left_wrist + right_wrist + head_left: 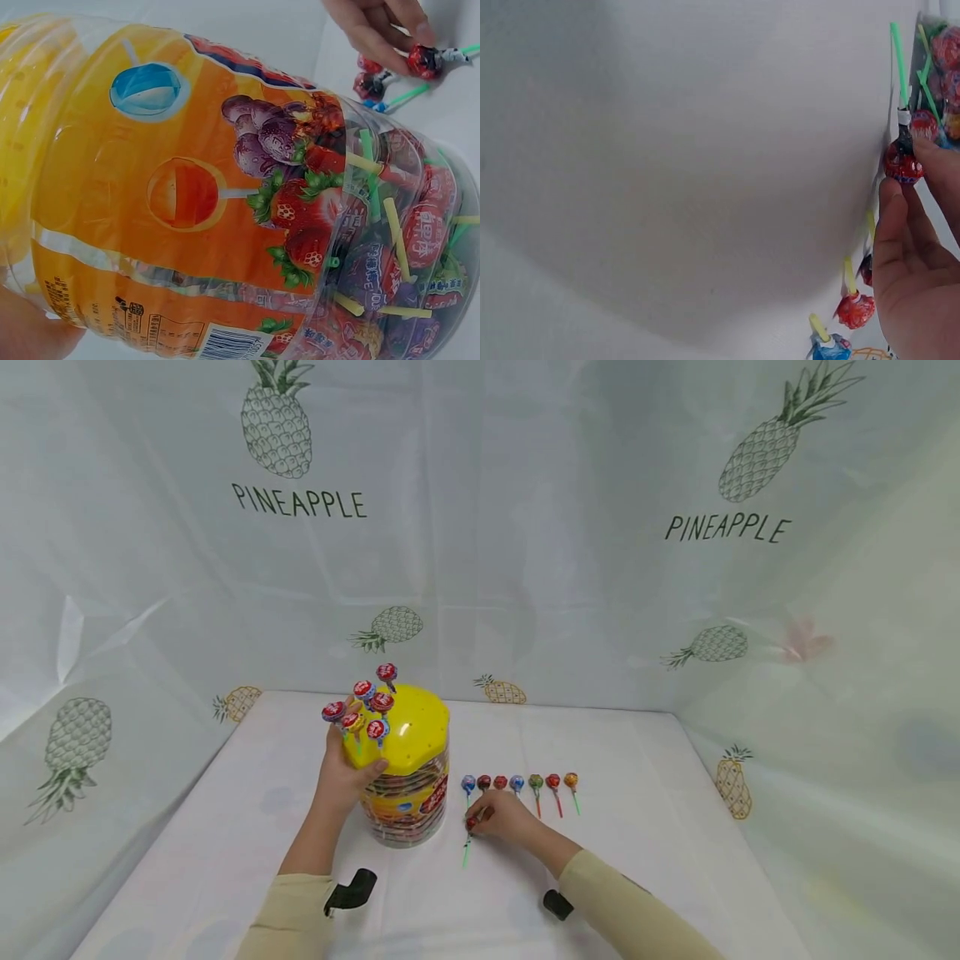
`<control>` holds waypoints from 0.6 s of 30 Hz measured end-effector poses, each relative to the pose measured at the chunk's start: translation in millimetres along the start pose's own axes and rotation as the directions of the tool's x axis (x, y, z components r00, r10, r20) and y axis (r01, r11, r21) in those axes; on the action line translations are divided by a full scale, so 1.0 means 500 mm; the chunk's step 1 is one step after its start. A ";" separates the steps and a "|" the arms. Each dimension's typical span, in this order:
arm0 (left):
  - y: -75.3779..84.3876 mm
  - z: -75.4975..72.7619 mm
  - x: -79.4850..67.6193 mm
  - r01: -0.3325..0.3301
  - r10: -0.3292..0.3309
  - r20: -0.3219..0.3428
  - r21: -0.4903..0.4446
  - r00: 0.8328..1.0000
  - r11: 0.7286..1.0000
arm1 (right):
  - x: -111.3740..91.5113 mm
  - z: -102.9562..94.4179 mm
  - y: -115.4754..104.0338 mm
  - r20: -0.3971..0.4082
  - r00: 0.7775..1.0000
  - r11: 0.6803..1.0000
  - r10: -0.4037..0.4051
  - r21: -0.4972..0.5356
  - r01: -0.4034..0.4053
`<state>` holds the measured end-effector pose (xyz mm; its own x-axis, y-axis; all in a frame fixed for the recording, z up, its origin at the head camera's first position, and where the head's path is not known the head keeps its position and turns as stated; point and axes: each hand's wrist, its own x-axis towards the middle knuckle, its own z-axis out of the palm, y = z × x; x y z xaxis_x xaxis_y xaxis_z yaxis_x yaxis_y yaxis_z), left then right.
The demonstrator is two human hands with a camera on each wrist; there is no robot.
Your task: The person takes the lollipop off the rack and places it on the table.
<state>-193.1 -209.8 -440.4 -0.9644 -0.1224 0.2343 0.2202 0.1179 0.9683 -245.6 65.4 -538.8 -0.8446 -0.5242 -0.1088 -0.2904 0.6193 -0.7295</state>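
Note:
A clear plastic jar (402, 810) of lollipops with a yellow lid (420, 727) stands upright on the table. My left hand (341, 772) grips it near the lid from the left, thumb in front and other fingers partly hidden behind the lollipops. Several lollipops (382, 702) stick up out of the lid. To the right of the jar, my right hand (504, 816) pinches a red and dark lollipop (904, 163) by its wrapped head, close over the table. Its green stick (898, 64) points toward the front edge in the head view.
A row of several lollipops (536, 782) in different colours lies behind my right hand, sticks toward me. More lollipops (424, 232) show through the jar wall. The white-covered table (637, 827) meets pineapple-printed sheeting (487, 568) at the back and sides.

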 end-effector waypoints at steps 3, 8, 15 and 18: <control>-0.001 0.002 0.000 -0.013 0.013 -0.006 -0.007 1.000 1.000 | 0.001 0.003 0.001 0.003 1.000 0.999 -0.005 -0.037 0.005; -0.005 0.005 0.001 -0.027 0.027 -0.003 -0.025 1.000 0.999 | -0.001 0.002 -0.002 0.019 1.000 0.999 -0.020 -0.050 0.021; -0.011 0.004 0.003 -0.030 0.030 -0.008 -0.015 1.000 0.999 | -0.002 -0.001 -0.008 0.037 0.999 0.999 -0.012 -0.037 0.014; -0.012 0.003 0.004 -0.018 0.018 -0.017 -0.011 1.000 1.000 | -0.002 -0.003 -0.010 0.040 0.999 1.000 -0.015 -0.019 0.016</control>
<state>-196.8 -209.3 -445.6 -0.9576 -0.1371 0.2532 0.2395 0.1092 0.9647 -243.9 63.6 -534.1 -0.8213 -0.5565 -0.1253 -0.3121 0.6222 -0.7179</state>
